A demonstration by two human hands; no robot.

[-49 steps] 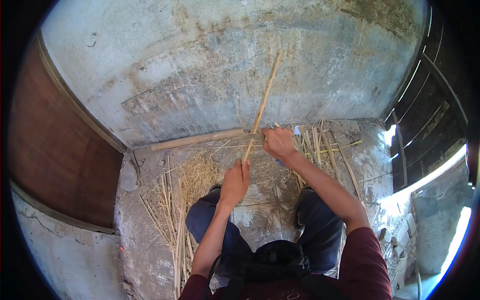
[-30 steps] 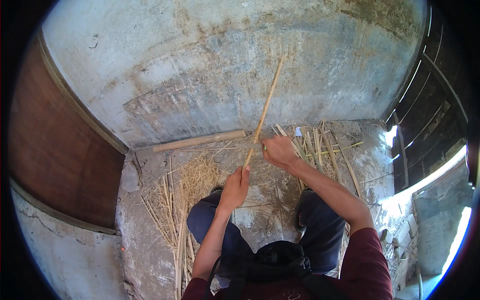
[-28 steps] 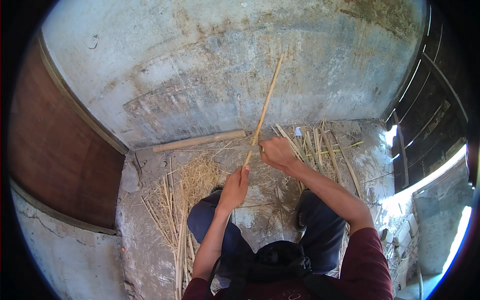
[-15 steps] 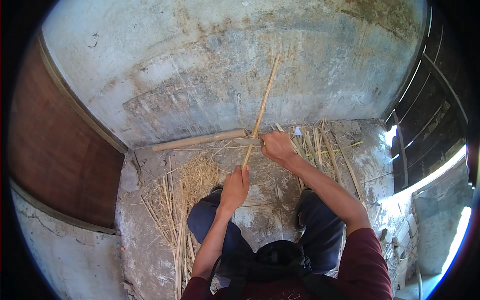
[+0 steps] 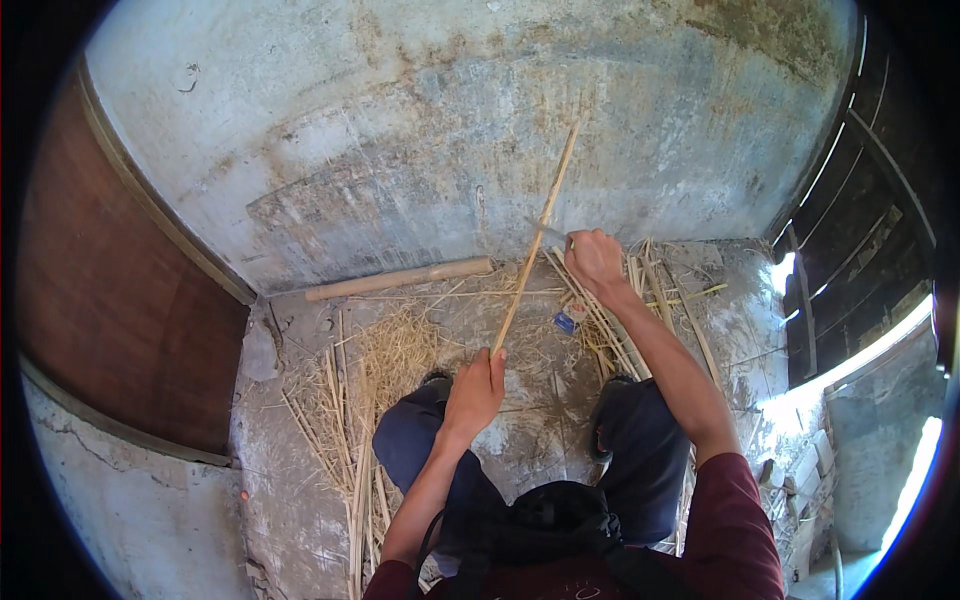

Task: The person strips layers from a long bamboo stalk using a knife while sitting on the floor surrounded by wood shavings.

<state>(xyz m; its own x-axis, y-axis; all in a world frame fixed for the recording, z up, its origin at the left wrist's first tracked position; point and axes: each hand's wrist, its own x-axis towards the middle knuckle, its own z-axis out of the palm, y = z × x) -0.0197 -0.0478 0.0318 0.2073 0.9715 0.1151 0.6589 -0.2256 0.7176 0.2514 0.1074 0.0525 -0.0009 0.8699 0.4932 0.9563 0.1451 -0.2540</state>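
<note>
My left hand (image 5: 474, 392) is closed round the lower end of a long, pale bamboo strip (image 5: 535, 248), which slants up and away to the right in front of the wall. In my right hand (image 5: 595, 262) is a knife (image 5: 550, 232); its fingers wrap the handle and hide most of it. The blade points left and lies across the strip a little above its middle. Whether the edge bites into the strip cannot be made out.
A heap of curly shavings (image 5: 398, 345) and long strips (image 5: 345, 450) lie at left. More bamboo strips (image 5: 665, 300) and a small blue packet (image 5: 564, 323) lie at right. A bamboo pole (image 5: 400, 278) rests along the wall (image 5: 400, 150). A brown door panel (image 5: 130, 270) stands at left.
My right hand and the knife have moved up and to the right along the strip. The strip's far end has swung right. The blue packet has come into view.
</note>
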